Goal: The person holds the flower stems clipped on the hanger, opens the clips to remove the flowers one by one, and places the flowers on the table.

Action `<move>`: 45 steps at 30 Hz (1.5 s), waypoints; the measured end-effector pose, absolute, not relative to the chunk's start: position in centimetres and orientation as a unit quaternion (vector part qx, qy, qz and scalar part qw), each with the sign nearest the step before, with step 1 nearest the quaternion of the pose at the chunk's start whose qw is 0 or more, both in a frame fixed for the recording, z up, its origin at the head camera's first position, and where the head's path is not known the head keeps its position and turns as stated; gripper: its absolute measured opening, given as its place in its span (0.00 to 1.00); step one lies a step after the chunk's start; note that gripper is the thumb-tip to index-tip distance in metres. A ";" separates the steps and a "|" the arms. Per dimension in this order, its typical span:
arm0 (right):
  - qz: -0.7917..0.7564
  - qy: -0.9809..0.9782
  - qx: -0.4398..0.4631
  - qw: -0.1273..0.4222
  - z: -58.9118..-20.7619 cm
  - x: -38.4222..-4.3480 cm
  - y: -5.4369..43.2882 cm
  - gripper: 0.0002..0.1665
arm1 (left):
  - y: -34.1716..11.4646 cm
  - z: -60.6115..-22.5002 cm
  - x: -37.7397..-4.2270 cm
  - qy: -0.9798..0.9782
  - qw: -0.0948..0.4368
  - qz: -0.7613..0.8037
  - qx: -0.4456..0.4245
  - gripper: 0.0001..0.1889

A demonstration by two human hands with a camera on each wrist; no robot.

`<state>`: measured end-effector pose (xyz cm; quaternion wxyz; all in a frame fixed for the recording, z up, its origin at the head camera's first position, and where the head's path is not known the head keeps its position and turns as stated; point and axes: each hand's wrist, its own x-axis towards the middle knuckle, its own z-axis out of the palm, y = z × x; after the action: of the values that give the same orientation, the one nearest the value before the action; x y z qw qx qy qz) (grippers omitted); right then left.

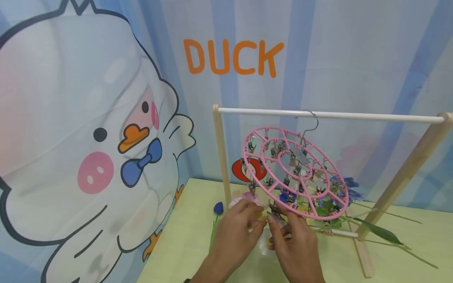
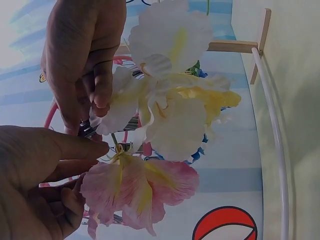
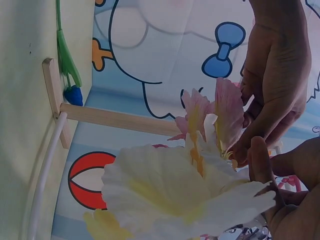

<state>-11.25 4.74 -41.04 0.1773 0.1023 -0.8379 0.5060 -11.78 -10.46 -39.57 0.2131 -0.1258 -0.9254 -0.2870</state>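
My left hand [image 1: 238,228] pinches the short stem of a pink flower [image 2: 135,192] just below its petals. Close beside it, my right hand [image 1: 295,236] holds a metal clip [image 1: 275,211] between thumb and fingers. The clip hangs from the low front rim of a pink round clip hanger [image 1: 301,179], which tilts down toward the hands. White and yellow flowers [image 2: 177,125] hang right by the right hand's fingers. In the right wrist view a white flower [image 3: 170,190] covers part of the grip.
A wooden stand with a white bar [image 1: 371,117] bears the hanger by its hook [image 1: 316,124]. Blue flowers [image 1: 348,186] and long green stems [image 1: 382,232] reach out on the right. A blue tulip [image 1: 218,208] lies on the table [image 1: 177,232] left of the hands.
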 end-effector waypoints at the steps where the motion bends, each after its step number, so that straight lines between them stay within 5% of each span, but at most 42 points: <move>1: 0.506 -0.838 0.102 0.176 -41.0 -11.2 4.7 0.22 | -10.4 -39.6 -11.8 -0.926 0.213 -0.285 -0.128 0.14; 39: 0.527 -0.813 0.135 0.207 -41.5 -11.6 4.4 0.17 | -9.9 -39.9 -12.2 -0.937 0.227 -0.199 -0.175 0.02; 45: 0.572 -0.791 0.133 0.172 -41.5 -11.6 4.6 0.17 | -9.8 -39.9 -12.1 -0.933 0.240 -0.195 -0.182 0.03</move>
<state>-11.62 4.57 -41.52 0.1719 0.1333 -0.7909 0.5720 -12.07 -9.84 -39.91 0.2396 -0.1822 -0.9334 -0.1954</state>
